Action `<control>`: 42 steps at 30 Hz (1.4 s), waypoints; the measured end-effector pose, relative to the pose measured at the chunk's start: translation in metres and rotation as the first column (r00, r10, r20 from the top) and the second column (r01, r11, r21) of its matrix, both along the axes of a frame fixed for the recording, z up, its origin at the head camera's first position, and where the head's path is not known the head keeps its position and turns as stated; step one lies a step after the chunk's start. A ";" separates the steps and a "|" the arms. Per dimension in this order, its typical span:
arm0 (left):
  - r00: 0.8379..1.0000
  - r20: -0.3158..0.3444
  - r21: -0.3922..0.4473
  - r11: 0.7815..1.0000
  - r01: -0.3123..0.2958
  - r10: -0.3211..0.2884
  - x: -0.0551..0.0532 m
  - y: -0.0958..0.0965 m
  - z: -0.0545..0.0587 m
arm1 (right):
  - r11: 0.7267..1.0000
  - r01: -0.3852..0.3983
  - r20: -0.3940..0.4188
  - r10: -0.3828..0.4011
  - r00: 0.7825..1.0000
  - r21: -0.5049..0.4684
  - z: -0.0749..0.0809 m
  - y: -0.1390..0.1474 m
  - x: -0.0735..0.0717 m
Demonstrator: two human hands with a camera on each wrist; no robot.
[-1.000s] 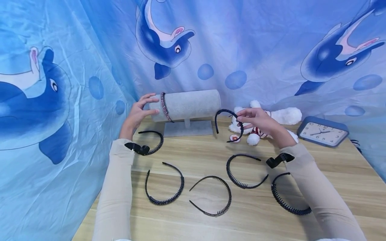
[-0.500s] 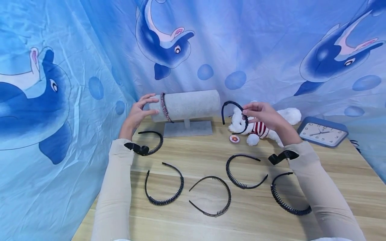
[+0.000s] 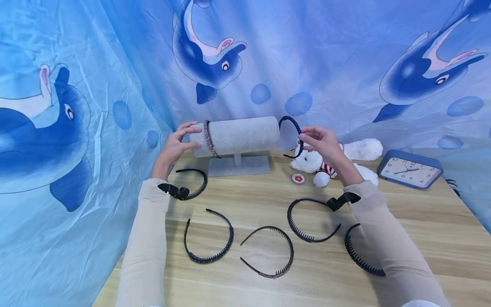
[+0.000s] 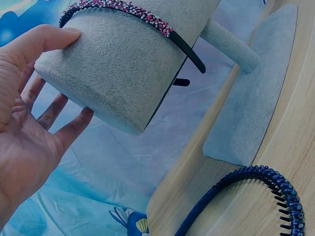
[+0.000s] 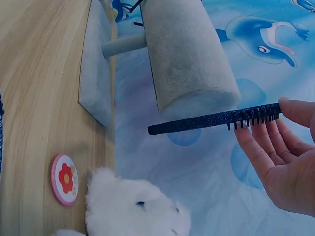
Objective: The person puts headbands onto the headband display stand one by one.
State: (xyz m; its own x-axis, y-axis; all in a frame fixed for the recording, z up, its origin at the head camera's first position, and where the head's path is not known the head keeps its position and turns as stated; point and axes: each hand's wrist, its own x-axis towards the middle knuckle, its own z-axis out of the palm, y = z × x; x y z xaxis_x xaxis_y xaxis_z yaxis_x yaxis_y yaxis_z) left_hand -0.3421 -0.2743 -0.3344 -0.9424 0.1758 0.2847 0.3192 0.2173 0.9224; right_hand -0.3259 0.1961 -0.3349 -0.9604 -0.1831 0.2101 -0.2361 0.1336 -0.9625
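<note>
The person's left hand point(image 3: 174, 146) grips the left end of a horizontal, pale grey, plush-covered cylinder point(image 3: 245, 134), the thumb pressed on its near side and the fingers spread around the end. The cylinder sits on a short post above a flat grey rectangular base point(image 3: 239, 166). Near that hand, a black headband studded with pink and silvery beads point(image 4: 147, 17) arches over the cylinder, its tips reaching below it.

The right hand point(image 3: 324, 145) pinches a dark blue, sparkling headband with comb teeth point(image 5: 197, 123) between thumb and fingers. This band is held upright in the air just beside the cylinder's right end, its tips downward; whether the two touch cannot be told.

Five dark, toothed, curved headbands lie on the pale wooden tabletop point(image 3: 230, 294): one near the left forearm point(image 3: 204, 179), three across the middle, and one partly hidden by the right sleeve point(image 3: 387, 243). Below the right hand lie a white plush toy in red-and-white stripes point(image 3: 308, 163) and a small round disc with a red flower point(image 3: 298, 178). Farther right stands a blue rectangular clock point(image 3: 410, 168). A blue dolphin-print curtain point(image 3: 326, 51) hangs behind.
</note>
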 end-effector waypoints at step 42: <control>1.000 -0.007 -0.018 1.000 0.014 -0.014 0.003 0.002 0.004 | 0.994 0.091 -0.154 -0.081 0.985 0.062 -0.004 -0.059 -0.033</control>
